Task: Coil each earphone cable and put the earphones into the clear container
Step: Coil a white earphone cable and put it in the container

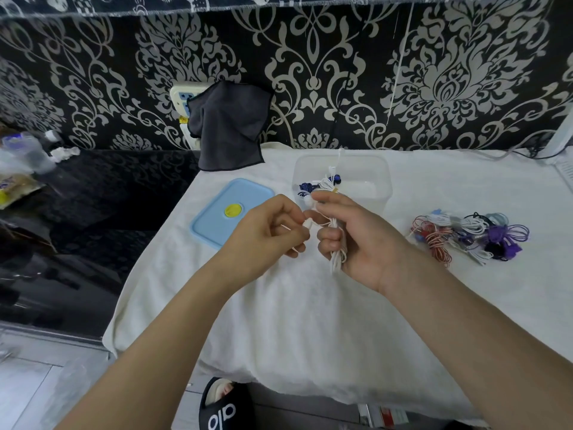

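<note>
Item: white earphones (336, 243), part-coiled, held above the white cloth (294, 321)

Fingers: left hand (273, 231), fingertips (302, 223) pinching a white earbud and its thin lead; right hand (356, 237), thumb and fingers curled round the bundled loops, which hang below the palm. The two hands are just beside each other, joined by a short run of cable

Handling, as judged: very light, limp, springy; loops likely to slacken if the grip eases. Thin lead, fragile at the bud joint; better held by the bundle's middle and by the bud body, not pulled by the wire

Beyond the hands: clear container (376, 181), open, directly behind the right hand, already holding a blue coiled set (305, 187) and what seems to be a white one. Blue lid (217, 218) lying flat to its left

Further out: heap of uncoiled earphones (471, 234) in red, white, purple and black, on the cloth well to the right. Dark cloth (229, 128) hanging at the patterned wall

Stage, as judged: winding nearly finished, tail end to secure
</note>
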